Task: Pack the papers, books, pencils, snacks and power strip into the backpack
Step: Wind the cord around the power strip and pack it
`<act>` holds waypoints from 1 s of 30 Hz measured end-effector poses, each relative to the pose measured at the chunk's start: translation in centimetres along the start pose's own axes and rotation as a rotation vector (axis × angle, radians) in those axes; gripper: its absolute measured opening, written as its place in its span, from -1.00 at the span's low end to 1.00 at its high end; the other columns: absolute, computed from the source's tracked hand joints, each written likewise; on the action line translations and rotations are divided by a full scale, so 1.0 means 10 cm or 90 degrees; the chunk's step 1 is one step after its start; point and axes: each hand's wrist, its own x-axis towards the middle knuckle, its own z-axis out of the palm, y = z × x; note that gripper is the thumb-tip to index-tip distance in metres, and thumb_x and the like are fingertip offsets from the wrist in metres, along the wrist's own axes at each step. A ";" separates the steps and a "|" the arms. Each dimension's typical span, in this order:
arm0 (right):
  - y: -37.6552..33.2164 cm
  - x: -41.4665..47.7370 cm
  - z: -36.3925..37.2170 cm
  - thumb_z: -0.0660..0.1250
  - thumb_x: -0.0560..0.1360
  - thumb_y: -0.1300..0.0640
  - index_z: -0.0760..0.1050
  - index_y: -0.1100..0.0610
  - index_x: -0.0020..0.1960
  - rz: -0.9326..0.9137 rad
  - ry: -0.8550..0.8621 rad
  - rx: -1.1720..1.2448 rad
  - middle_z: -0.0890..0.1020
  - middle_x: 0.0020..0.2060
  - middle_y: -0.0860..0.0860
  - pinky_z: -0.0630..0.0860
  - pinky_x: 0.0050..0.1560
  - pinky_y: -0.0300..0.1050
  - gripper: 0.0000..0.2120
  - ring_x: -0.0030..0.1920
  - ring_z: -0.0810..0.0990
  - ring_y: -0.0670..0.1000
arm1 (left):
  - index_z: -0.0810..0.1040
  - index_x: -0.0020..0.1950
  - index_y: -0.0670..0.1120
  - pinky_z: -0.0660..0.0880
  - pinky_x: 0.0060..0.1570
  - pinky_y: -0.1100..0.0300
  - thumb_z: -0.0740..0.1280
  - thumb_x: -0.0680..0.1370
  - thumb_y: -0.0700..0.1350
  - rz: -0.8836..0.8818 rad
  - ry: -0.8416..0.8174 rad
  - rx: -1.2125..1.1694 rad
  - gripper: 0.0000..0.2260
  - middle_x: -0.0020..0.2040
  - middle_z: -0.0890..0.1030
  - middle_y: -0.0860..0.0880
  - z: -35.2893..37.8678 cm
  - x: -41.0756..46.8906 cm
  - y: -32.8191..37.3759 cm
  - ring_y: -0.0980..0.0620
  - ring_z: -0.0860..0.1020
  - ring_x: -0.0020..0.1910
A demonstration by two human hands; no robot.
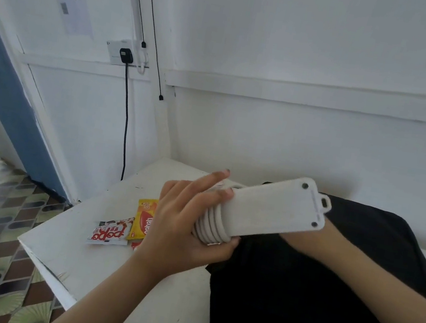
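Note:
A white power strip (271, 208) with its white cord wound round one end is held in the air above the black backpack (310, 300), its back side facing me. My left hand (186, 221) grips the cord-wrapped end, thumb underneath and fingers over the top. My right hand (305, 241) reaches under the strip's other end; its fingers are hidden behind the strip. The backpack lies flat on the white table (76, 251). Two snack packets, one white and red (110, 231) and one yellow (144, 217), lie on the table left of my left hand.
The table stands in a corner of white walls. A wall socket (121, 52) with a black plug and a hanging black cable is at the left. The table's left edge drops to a patterned tile floor (5, 213) beside a blue door frame.

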 end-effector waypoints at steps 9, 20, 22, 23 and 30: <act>-0.22 -0.30 0.40 -0.03 0.64 -0.07 -0.31 0.00 0.52 0.022 -0.183 -0.296 0.52 -0.01 -0.06 0.53 -0.07 -0.24 -0.40 -0.24 0.46 -0.15 | 0.35 0.17 0.10 0.37 0.02 0.24 0.39 0.28 0.22 -0.282 0.036 0.024 -0.47 0.12 0.44 0.36 -0.06 0.03 -0.21 0.35 0.45 -0.01; -0.51 -0.34 -0.11 0.21 0.55 0.11 0.56 0.21 -0.09 -0.084 -0.043 -0.006 0.44 -0.44 0.04 0.25 -0.42 -0.29 -0.78 -0.46 0.35 -0.09 | 0.22 0.10 0.30 0.47 -0.15 0.16 0.37 0.12 0.44 -0.398 -0.075 -0.012 -0.35 0.00 0.39 0.32 0.04 -0.04 -0.31 0.24 0.43 -0.06; -0.56 -0.32 -0.16 0.22 0.55 0.13 0.57 0.30 -0.05 -0.073 -0.072 0.052 0.38 -0.47 0.04 0.25 -0.43 -0.30 -0.75 -0.48 0.30 -0.11 | 0.24 0.09 0.28 0.48 -0.18 0.18 0.38 0.08 0.43 -0.407 -0.082 -0.020 -0.33 0.00 0.42 0.29 0.06 -0.04 -0.30 0.22 0.45 -0.06; -0.58 -0.32 -0.17 0.23 0.55 0.14 0.55 0.35 -0.03 -0.065 -0.086 0.085 0.35 -0.48 0.02 0.24 -0.44 -0.32 -0.74 -0.49 0.27 -0.11 | 0.27 0.09 0.26 0.49 -0.18 0.17 0.39 0.06 0.42 -0.409 -0.083 -0.021 -0.31 0.00 0.44 0.27 0.07 -0.04 -0.29 0.21 0.46 -0.07; -0.66 -0.35 -0.06 0.23 0.56 0.18 0.45 0.47 -0.20 -0.059 -0.164 0.202 0.29 -0.50 0.12 0.20 -0.43 -0.28 -0.66 -0.51 0.22 -0.11 | 0.39 0.08 0.06 0.30 -0.19 0.20 0.28 0.16 0.44 -0.294 -0.108 0.086 -0.35 -0.09 0.49 0.24 0.22 -0.01 -0.18 0.18 0.44 -0.22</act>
